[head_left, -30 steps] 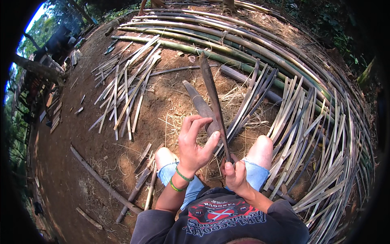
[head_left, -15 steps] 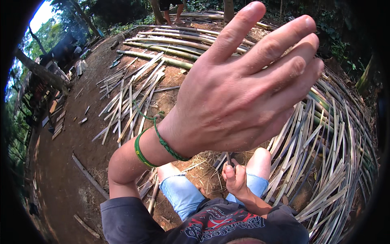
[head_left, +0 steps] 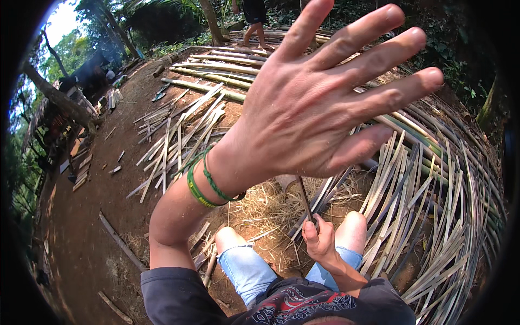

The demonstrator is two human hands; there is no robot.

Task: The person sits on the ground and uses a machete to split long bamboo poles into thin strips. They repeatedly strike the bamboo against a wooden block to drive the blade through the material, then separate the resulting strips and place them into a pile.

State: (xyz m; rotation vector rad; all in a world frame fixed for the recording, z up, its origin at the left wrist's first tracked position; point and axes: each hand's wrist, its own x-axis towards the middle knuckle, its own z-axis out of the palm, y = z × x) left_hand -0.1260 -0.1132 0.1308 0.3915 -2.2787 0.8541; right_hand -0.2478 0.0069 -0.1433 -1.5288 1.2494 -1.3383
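My left hand (head_left: 330,103) is raised close to the camera, fingers spread wide, holding nothing. Two green bands (head_left: 208,181) circle that wrist. Lower down, above my right knee, my right hand (head_left: 320,238) is closed round the handle of a knife (head_left: 305,197). Its long, narrow, dark blade points away from me, and its far end disappears behind my left hand. Beyond my knees lie pale shavings (head_left: 265,208) on the soil. Several dark-edged split bamboo strips (head_left: 325,195) rest just past the knife.
Split bamboo strips (head_left: 417,211) spread over the ground at my right. Another strip pile (head_left: 176,141) lies ahead on the left, with bamboo poles (head_left: 227,67) behind it. A person (head_left: 254,21) stands at the far edge near trees. A long stick (head_left: 122,241) lies at left.
My left hand's fingers have spread apart, and the hand has shifted slightly up. More of the knife and shavings now shows. The person in the background appears farther right.
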